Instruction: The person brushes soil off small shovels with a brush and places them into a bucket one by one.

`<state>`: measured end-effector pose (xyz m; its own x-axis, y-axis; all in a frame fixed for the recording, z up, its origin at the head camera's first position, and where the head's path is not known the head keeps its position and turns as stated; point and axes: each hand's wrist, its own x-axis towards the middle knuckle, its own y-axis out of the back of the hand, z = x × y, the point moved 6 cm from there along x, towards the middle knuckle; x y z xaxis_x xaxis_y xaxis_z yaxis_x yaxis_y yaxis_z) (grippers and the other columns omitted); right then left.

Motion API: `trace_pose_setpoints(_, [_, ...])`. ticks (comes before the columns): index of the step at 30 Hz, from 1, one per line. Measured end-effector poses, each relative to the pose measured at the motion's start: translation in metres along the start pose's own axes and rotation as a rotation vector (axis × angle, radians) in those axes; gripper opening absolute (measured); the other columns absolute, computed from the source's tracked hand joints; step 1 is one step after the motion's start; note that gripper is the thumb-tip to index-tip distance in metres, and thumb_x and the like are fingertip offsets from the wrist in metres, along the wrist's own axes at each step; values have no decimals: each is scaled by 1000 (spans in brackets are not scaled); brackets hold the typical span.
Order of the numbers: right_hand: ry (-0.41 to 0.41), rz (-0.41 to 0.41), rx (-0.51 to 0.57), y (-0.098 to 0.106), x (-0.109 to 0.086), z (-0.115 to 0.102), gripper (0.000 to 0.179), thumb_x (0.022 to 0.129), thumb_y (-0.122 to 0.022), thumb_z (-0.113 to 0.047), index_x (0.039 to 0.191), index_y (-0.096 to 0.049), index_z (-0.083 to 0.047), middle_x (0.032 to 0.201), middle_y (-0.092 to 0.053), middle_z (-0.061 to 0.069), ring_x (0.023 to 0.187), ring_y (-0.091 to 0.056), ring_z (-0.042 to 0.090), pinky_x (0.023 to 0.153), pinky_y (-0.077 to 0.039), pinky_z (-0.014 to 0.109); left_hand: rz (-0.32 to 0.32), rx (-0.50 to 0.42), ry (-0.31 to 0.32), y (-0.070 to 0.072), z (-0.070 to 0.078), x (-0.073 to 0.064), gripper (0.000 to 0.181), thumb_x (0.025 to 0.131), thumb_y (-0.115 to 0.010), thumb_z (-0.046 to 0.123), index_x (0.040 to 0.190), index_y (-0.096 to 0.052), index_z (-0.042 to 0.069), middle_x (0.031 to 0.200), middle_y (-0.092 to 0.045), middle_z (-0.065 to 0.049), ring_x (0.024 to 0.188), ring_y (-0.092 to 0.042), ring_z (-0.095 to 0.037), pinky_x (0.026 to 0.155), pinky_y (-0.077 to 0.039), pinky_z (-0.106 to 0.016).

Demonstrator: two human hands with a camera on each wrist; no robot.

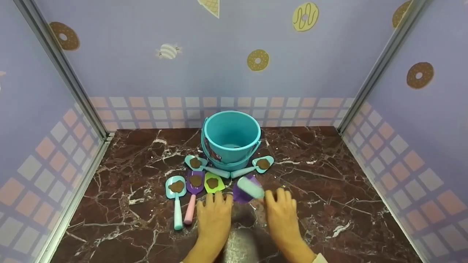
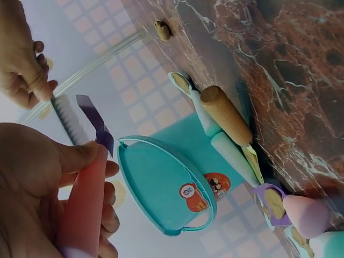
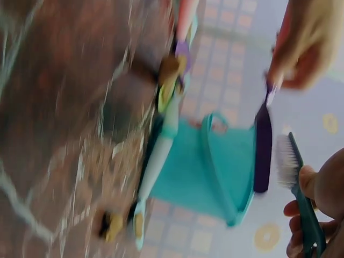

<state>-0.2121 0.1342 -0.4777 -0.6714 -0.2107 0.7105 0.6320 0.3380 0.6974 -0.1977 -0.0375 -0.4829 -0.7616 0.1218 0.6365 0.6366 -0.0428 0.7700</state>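
My left hand [image 1: 215, 219] grips the pink handle of a toy shovel [image 2: 86, 204], held up above the table. The shovel's purple blade [image 3: 263, 150] points away from me. My right hand [image 1: 283, 215] holds a brush [image 3: 305, 215] by its dark green handle, thumb along it. In the right wrist view its white bristles [image 3: 287, 161] face the purple blade, with a small gap showing. From the head view the brush's pale head [image 1: 250, 187] covers part of the blade. Both tools are raised in front of a turquoise bucket [image 1: 230, 157].
Several shovels lie around the bucket's front, each with a brown lump: turquoise [image 1: 175, 188], purple [image 1: 195, 175] and lime green [image 1: 219, 187] at left, another turquoise one [image 1: 267, 160] at right. A loose brown lump [image 2: 163, 30] sits on the marbled table. Patterned walls [image 1: 219, 80] enclose it.
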Motion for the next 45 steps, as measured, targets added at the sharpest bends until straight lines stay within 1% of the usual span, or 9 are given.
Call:
trace_pose_setpoints(6, [27,-19,-6,-2,-4,-11,23,84,-73,-27,93,-61,-9,87,-53,9,75,-48,27,58,-32,36,22,-16,-6,1,-1,-1,16,93,-56,25,93,-71,17,87,-61,-9,82,-57,-31,63,-43,-46])
trace_pose_setpoints(13, [-87,-13,-9,-2,5,30,24,88,-67,-29,91,-58,-6,81,-48,12,72,-47,31,57,-31,39,38,2,-18,-2,-3,-5,14,90,-64,29,92,-69,16,85,-59,-7,80,-56,-30,61,-41,-44])
trace_pose_setpoints(21, [-120,-2,67,4,3,39,26,89,-70,-30,90,-56,-7,82,-46,9,73,-44,27,60,-31,37,-107,-92,37,-14,-15,-4,22,89,-70,36,100,-70,17,92,-63,-5,85,-58,-29,65,-45,-46])
trace_pose_setpoints(27, [-11,31,175,12,-4,9,31,97,-58,-40,94,-60,-9,81,-45,2,73,-42,18,61,-33,31,-382,-548,177,-33,-34,-2,16,99,-63,32,93,-65,17,83,-60,1,77,-60,-22,64,-48,-41])
trace_pose_setpoints(32, [52,36,183,19,-9,-11,34,99,-56,-41,98,-64,-8,83,-45,2,74,-42,18,61,-34,32,-724,-1411,474,-52,-32,-13,30,106,-51,29,106,-63,1,80,-56,-2,66,-52,-12,56,-45,-26])
trace_pose_setpoints(34, [63,18,190,18,-10,-16,29,97,-60,-38,97,-64,-9,84,-46,1,74,-42,17,62,-33,31,-826,-1655,629,-55,-28,-20,35,107,-49,27,117,-59,-5,81,-55,-4,62,-51,-10,52,-46,-21])
trace_pose_setpoints(36, [69,-2,199,17,-11,-19,25,94,-65,-35,96,-63,-10,87,-48,2,75,-43,17,63,-33,31,-891,-1756,717,-53,-26,-24,37,107,-46,25,129,-54,-5,82,-56,-3,61,-53,-8,51,-47,-19])
trace_pose_setpoints(39, [79,-9,202,15,-11,-20,22,89,-71,-30,95,-62,-11,92,-52,3,76,-44,18,64,-34,31,-927,-1807,749,-51,-24,-26,38,107,-46,24,132,-53,-4,81,-59,-2,61,-56,-6,50,-47,-19])
trace_pose_setpoints(45, [65,46,216,15,-1,-2,29,98,-59,-35,97,-63,-7,87,-50,4,75,-44,19,63,-38,33,-955,-1881,620,-42,-19,-25,33,107,-46,25,109,-66,-1,78,-60,0,60,-54,-5,50,-45,-18])
